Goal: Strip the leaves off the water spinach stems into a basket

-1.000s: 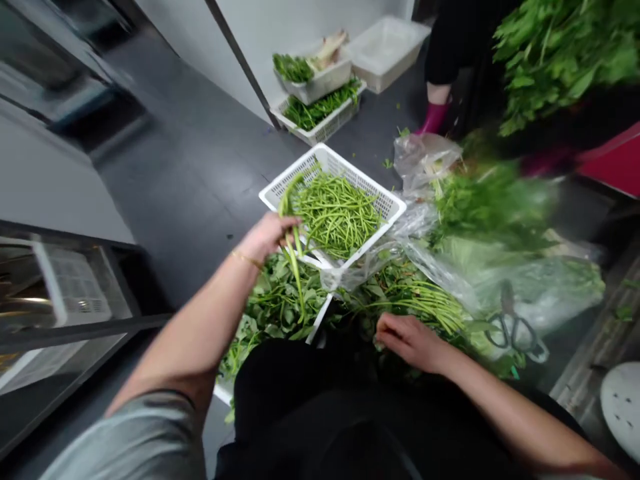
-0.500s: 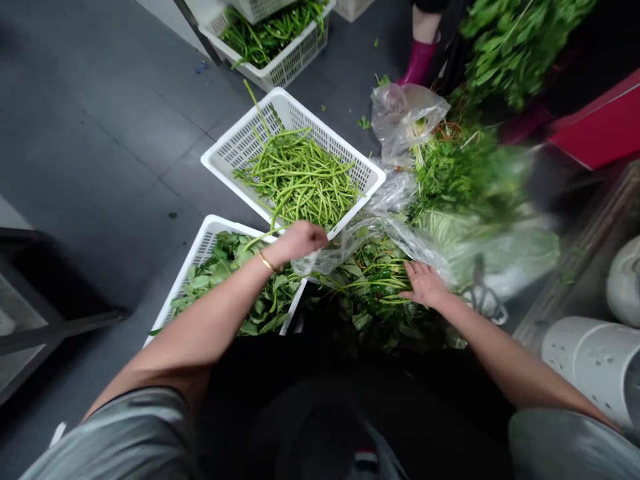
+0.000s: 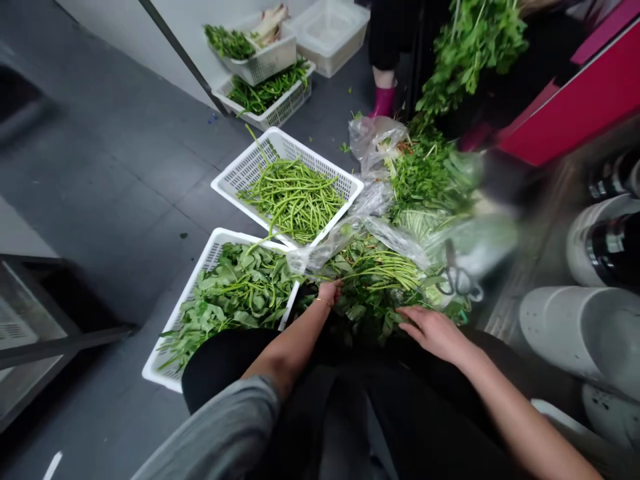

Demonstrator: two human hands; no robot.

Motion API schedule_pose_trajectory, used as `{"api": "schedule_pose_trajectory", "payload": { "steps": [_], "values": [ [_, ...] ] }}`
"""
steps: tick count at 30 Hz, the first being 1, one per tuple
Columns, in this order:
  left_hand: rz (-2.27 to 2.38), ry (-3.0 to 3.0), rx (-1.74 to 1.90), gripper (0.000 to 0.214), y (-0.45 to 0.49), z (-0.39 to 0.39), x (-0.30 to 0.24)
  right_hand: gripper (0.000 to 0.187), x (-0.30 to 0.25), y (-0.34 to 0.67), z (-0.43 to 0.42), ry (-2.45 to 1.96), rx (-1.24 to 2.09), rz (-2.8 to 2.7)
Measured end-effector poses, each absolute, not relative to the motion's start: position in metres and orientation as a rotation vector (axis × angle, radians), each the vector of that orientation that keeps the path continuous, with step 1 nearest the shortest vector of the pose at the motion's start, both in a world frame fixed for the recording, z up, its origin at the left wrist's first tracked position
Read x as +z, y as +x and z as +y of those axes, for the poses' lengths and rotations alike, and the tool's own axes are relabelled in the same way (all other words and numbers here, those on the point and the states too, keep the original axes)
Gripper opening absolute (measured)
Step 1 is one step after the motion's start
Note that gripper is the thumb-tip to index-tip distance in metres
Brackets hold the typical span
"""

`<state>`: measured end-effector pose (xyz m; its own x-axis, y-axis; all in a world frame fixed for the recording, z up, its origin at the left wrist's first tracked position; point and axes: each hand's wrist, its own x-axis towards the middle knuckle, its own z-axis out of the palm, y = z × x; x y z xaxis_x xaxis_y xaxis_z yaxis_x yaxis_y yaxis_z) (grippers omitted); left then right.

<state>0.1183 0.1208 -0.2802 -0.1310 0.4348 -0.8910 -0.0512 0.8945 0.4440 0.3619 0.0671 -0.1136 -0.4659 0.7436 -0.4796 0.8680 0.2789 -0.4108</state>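
Note:
My left hand (image 3: 330, 292), with a thin bracelet at the wrist, is closed at the left edge of a pile of leafy green stems (image 3: 385, 270). What its fingers hold, if anything, is too small to make out. On the near right side of that pile, my right hand (image 3: 433, 328) lies with fingers stretched out and apart, touching the leaves. A clear plastic bag (image 3: 325, 253) is spread around the pile. Left of it stands a white basket (image 3: 183, 320) filled with leafy greens (image 3: 240, 287). Behind, another white basket (image 3: 277, 137) holds cut green stems (image 3: 300, 200).
Scissors (image 3: 457, 280) lie right of the pile, near bagged cabbage (image 3: 425, 223) and leafy herbs (image 3: 420, 177). Stacked baskets (image 3: 270, 60) stand at the back wall. A person's pink boot (image 3: 383, 101) is behind the bags. White buckets (image 3: 555, 327) are at the right.
My left hand has moved from the stem basket's near edge down and right to the leafy pile. My right hand has shifted nearer my body. The view has tilted up.

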Motion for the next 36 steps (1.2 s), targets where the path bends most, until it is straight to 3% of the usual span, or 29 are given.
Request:
{"api": "schedule_pose_trajectory", "payload": {
  "steps": [6,12,15,19,23,27,31,33,36],
  "values": [
    [1.507,0.799,0.094,0.012,0.122,0.064,-0.234,0.033,-0.111,0.335,0.057,1.620,-0.824,2.207],
    [1.147,1.153,-0.111,0.022,0.119,0.081,-0.199,0.028,-0.115,0.301,0.023,1.468,-0.920,2.239],
    [1.023,1.235,-0.160,0.024,0.121,0.095,-0.188,0.024,-0.116,0.312,0.016,1.674,-0.960,2.269],
    [0.893,1.265,0.011,0.019,0.113,0.105,-0.160,0.023,-0.114,0.332,0.033,2.036,-1.317,2.259],
    [0.792,1.247,0.316,0.028,0.094,0.126,-0.116,0.021,-0.109,0.326,0.058,2.009,-1.560,2.443],
    [0.791,1.187,0.559,0.028,0.074,0.148,-0.072,0.029,-0.098,0.303,0.084,1.656,-1.758,2.825],
    [0.715,1.165,0.610,0.032,0.062,0.150,-0.044,0.051,-0.084,0.274,0.100,1.087,-2.271,2.619],
    [0.724,1.153,0.645,0.035,0.061,0.146,-0.040,0.052,-0.074,0.257,0.098,0.973,-2.189,2.597],
    [0.873,1.063,0.848,0.033,0.064,0.144,-0.046,0.042,-0.062,0.234,0.080,1.170,-1.441,2.884]
  ]
}}
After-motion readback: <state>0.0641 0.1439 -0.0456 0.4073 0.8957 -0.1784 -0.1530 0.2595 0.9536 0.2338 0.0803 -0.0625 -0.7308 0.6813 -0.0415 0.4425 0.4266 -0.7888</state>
